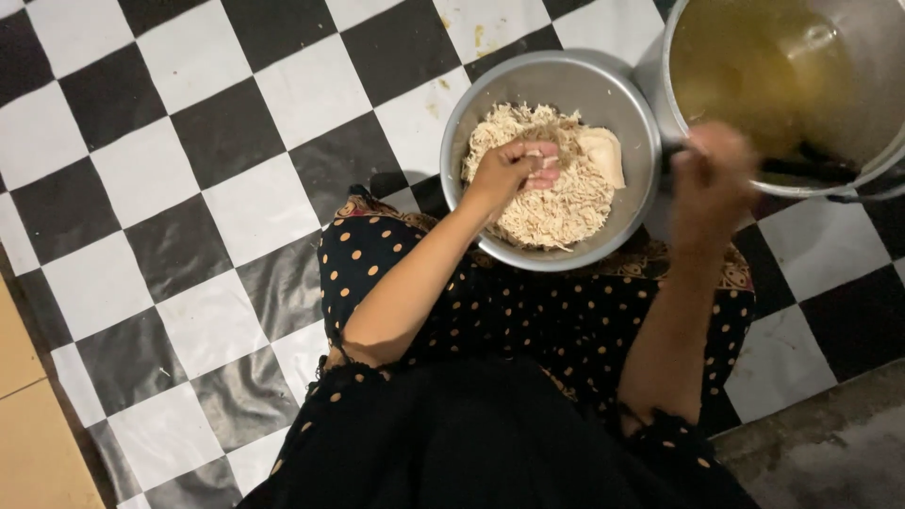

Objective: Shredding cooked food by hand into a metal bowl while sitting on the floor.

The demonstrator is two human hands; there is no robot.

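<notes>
A metal bowl (471, 123) sits on the floor in front of my lap, filled with pale shredded meat (556, 212) and one whole pale piece (605, 155) at its right side. My left hand (514, 172) is inside the bowl, fingers closed on a pinch of the shreds. My right hand (709, 174) is blurred at the rim of a large metal pot (877, 57) of yellowish broth (754, 71), closed around a dark utensil handle (801, 170) that reaches into the pot.
The floor covering is a black and white checked sheet (189, 188). A tan tile strip (28, 415) runs at the lower left and bare grey floor (830, 443) at the lower right. My dark dotted skirt (528, 320) covers my lap.
</notes>
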